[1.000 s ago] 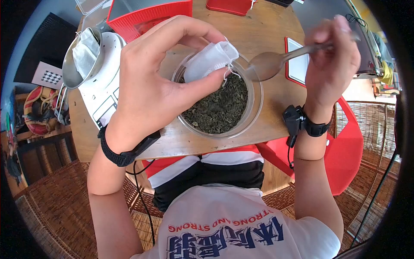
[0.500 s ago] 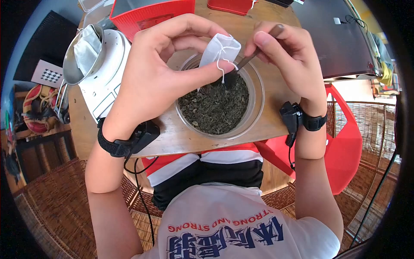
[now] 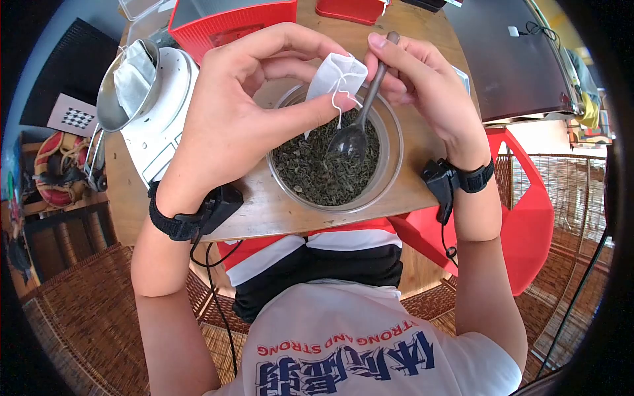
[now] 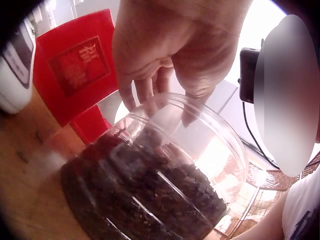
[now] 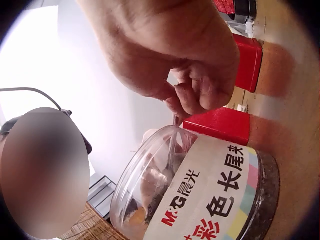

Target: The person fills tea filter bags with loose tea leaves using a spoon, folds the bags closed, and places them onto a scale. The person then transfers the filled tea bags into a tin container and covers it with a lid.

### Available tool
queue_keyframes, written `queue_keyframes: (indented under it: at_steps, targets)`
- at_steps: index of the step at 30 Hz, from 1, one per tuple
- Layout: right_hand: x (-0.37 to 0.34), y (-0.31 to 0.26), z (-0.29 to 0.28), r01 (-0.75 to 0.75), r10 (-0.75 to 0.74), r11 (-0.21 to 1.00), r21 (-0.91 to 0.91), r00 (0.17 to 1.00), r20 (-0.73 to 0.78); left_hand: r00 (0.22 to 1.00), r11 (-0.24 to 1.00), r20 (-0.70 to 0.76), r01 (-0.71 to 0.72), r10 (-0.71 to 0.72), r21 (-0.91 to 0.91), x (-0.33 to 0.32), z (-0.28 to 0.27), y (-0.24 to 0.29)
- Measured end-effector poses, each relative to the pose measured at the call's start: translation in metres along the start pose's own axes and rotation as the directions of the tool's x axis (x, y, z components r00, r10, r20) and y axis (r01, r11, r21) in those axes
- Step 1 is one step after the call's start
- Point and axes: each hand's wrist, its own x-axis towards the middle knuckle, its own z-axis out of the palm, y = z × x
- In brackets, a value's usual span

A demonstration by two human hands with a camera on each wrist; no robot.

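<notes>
My left hand (image 3: 241,112) pinches a small white drawstring tea bag (image 3: 327,76) between thumb and fingers, its mouth upward and its string hanging by the thumb. Below it stands a round clear plastic tub (image 3: 396,155) of dark dried tea leaves (image 3: 314,175). A metal spoon (image 3: 374,89) is gripped by the handle in my right hand (image 3: 432,86), and its bowl rests among the leaves. From the right wrist, the tub shows a printed label (image 5: 200,200), with the spoon handle (image 5: 175,120) passing over the rim.
On the left, a white scale (image 3: 158,148) bears a metal bowl (image 3: 105,109) with white tea bags (image 3: 132,76) in it. A red container (image 3: 231,26) stands behind my left hand, and a red box (image 3: 350,9) lies at the back. The table's front edge is close to the tub.
My right hand has come in from the far right, with the spoon first at the bag's mouth, then lowered into the leaves. My left hand has tilted the tea bag more upright.
</notes>
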Motion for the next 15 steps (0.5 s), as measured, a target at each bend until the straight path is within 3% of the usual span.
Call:
queue_keyframes:
  at_steps: [4, 6, 8, 9, 11, 15]
  targets:
    - [-0.001, -0.004, -0.016, -0.032, 0.035, 0.979, 0.201, 0.999, -0.012, 1.0, 1.0, 0.009, -0.01, 0.01, -0.009, 0.0, -0.001, 0.001]
    - [-0.003, -0.006, -0.031, 0.014, -0.014, 0.971, 0.24, 1.0, -0.003, 1.0, 1.0, 0.018, 0.001, -0.001, -0.021, -0.001, -0.001, 0.002]
    - [-0.003, -0.008, -0.038, 0.106, -0.082, 0.938, 0.33, 0.993, -0.087, 0.998, 0.998, 0.031, -0.05, 0.049, 0.044, 0.0, -0.003, 0.001]
    - [-0.006, -0.014, -0.029, 0.134, -0.05, 0.934, 0.332, 0.967, -0.251, 0.998, 0.998, 0.032, -0.052, 0.051, 0.045, 0.0, -0.004, 0.002]
    - [-0.008, -0.015, -0.027, 0.163, -0.071, 0.937, 0.309, 0.954, -0.29, 0.993, 0.972, 0.067, -0.106, 0.094, 0.209, -0.002, -0.003, 0.004]
    - [-0.01, -0.016, -0.025, 0.198, -0.086, 0.941, 0.276, 0.924, -0.373, 0.986, 0.953, 0.122, -0.143, 0.114, 0.269, -0.001, -0.004, 0.008]
